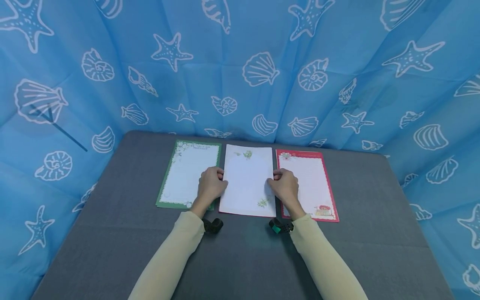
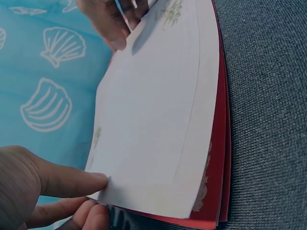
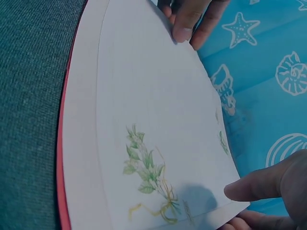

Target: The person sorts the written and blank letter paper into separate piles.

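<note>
Both hands hold a white sheet of paper point(image 1: 247, 183) with small green plant prints, in the middle of the grey table. My left hand point(image 1: 211, 184) pinches its left edge, thumb on top and fingers curled beneath. Opposite, the right hand point(image 1: 286, 186) grips the right edge the same way. Red-edged sheets point(image 2: 217, 203) show under the white one in the left wrist view. The paper bows upward along its far side in the right wrist view, where a green sprig with a yellow ribbon point(image 3: 153, 182) is printed near the right thumb.
A green-bordered sheet point(image 1: 185, 173) lies to the left, partly under the left hand. On the right lies a red-bordered sheet point(image 1: 309, 179), partly covered by the right hand. Behind the grey table point(image 1: 240, 258) hangs a blue curtain point(image 1: 232, 50) with shells and starfish.
</note>
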Motion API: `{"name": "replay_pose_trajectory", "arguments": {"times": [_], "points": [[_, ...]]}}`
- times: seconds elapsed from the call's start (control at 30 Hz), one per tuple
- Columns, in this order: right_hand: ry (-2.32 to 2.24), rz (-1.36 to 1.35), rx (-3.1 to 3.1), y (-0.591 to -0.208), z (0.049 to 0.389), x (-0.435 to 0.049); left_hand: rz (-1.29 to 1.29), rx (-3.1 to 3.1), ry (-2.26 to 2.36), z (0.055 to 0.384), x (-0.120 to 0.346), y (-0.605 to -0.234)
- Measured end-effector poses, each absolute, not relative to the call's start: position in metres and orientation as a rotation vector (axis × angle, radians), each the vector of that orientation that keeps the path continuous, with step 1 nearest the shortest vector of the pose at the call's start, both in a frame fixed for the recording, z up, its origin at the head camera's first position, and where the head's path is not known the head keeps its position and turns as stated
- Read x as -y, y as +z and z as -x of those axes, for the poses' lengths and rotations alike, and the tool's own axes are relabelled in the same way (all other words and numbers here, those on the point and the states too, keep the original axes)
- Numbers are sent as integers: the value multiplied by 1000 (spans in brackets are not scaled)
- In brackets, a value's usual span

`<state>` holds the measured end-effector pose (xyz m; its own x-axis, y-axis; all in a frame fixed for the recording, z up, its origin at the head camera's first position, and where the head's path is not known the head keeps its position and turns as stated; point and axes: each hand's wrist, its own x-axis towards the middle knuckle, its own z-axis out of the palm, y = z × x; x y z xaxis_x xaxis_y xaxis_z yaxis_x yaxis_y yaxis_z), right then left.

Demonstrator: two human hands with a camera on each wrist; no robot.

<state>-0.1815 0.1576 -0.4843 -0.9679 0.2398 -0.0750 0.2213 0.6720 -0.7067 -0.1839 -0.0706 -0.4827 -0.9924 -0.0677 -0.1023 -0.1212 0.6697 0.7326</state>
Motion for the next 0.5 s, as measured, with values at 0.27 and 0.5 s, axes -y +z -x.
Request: {"name": "replay_pose_trajectory", "arguments": {"times": [0.27,0.5], "points": [[1273,411,2815,-483,183,-158,157,-2790,1363,185,73,-483],[1393,374,2786,-483,184,-162,177,-2744,1408,187,74,-481]]}}
